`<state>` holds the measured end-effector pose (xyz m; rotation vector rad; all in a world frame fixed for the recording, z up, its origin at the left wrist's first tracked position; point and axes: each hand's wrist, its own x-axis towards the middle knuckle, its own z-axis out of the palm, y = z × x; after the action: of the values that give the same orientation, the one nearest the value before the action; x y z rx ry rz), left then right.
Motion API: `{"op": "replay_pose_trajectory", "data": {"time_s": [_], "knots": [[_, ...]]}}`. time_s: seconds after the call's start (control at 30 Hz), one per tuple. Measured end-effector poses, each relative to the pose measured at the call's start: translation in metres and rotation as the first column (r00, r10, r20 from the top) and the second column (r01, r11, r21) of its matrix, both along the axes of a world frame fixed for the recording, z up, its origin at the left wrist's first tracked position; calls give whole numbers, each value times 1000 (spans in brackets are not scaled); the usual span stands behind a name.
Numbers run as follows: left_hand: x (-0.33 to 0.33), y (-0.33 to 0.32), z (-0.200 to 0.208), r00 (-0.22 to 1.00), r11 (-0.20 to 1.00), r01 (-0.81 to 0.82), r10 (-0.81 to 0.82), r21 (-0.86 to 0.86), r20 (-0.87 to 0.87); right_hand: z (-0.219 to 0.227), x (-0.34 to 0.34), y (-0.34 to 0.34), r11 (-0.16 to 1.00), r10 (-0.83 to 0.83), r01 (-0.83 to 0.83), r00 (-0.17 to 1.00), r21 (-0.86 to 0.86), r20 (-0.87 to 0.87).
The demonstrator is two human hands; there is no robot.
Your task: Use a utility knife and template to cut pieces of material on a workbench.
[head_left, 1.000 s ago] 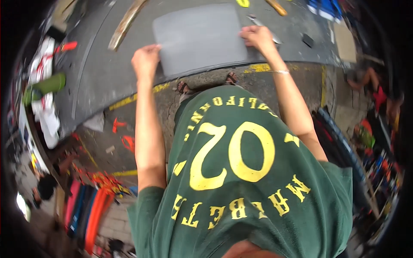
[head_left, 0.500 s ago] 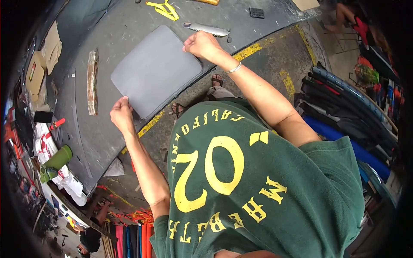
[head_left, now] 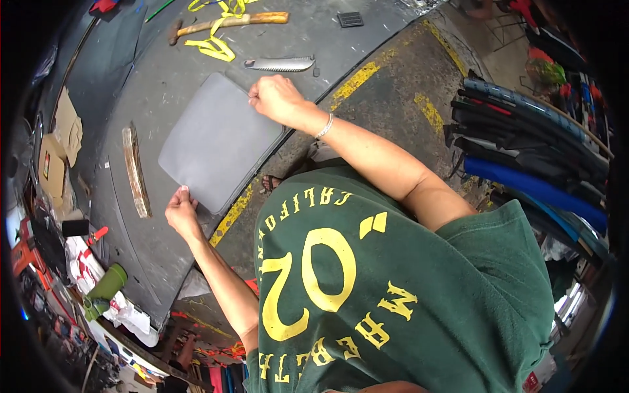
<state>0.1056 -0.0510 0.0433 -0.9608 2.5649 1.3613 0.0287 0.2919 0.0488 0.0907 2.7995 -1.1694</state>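
A flat grey panel with rounded corners lies on the dark worktable, close to its near edge. My left hand pinches the panel's lower left edge, thumb on top. On the far right side, my right hand is closed at the panel's edge, fingers curled down; the exact grip is partly hidden. Just beyond that hand lies a long grey tool with a toothed edge. A worn wooden stick rests left of the panel.
A wooden-handled hammer and yellow strap lie at the far side, with a small black block. Cardboard and a green roll sit at the left. Dark and blue rolls are stacked at the right.
My view has shifted, bringing the whole hammer into sight. Both hands stay at the same edges of the panel, which looks little changed on the table.
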Motion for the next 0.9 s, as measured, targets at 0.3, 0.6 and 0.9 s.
{"op": "replay_pose_trajectory", "data": {"time_s": [0.3,0.6,0.9], "knots": [[4,10,6,999,999,-26,26,-28,-22,0,-9,5,994,-28,42,990,-100,138],[3,0,5,1000,1000,-2,2,-11,-9,-12,-15,5,995,18,-2,987,-97,161],[8,-9,2,994,974,-105,106,200,8,-10,-21,10,959,36,70,932,-276,362]]}}
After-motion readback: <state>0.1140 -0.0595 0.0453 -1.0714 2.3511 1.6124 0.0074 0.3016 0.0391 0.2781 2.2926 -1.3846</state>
